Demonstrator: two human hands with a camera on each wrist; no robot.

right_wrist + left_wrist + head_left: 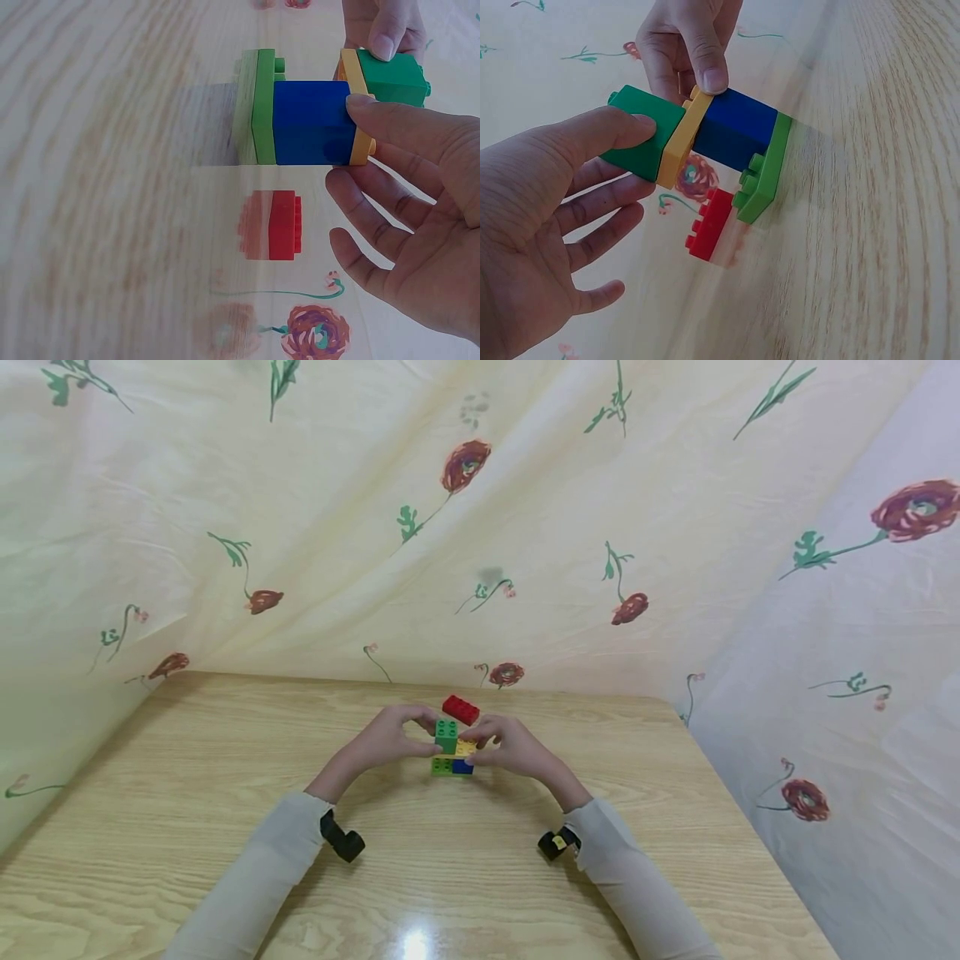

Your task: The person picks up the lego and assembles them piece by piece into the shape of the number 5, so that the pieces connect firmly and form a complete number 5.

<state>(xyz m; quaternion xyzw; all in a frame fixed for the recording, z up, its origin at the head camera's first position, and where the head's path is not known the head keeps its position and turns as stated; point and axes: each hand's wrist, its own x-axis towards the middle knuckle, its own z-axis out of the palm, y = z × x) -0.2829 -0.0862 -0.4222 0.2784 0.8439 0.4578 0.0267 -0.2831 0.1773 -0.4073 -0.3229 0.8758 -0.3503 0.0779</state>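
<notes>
A small stack of toy building bricks stands on the table. A flat light green brick (264, 112) is its base, and a tall blue brick (311, 124) sits on one end of that. Across the blue one lies a flat yellow brick (681, 146), which overhangs to the left. On the overhanging end is a tall green brick (446, 739), pinched between the thumb and fingers of my left hand (390, 737). My right hand (517, 749) pinches the yellow brick, its thumb at the seam with the blue one. The left hand's other fingers (604, 247) are spread loosely.
A red brick (461, 710) lies alone on the table just behind the stack, studs up. The wooden tabletop (450, 877) ends at a flowered cloth (337, 568) hanging behind it and at the sides. Each wrist wears a black camera mount (342, 839).
</notes>
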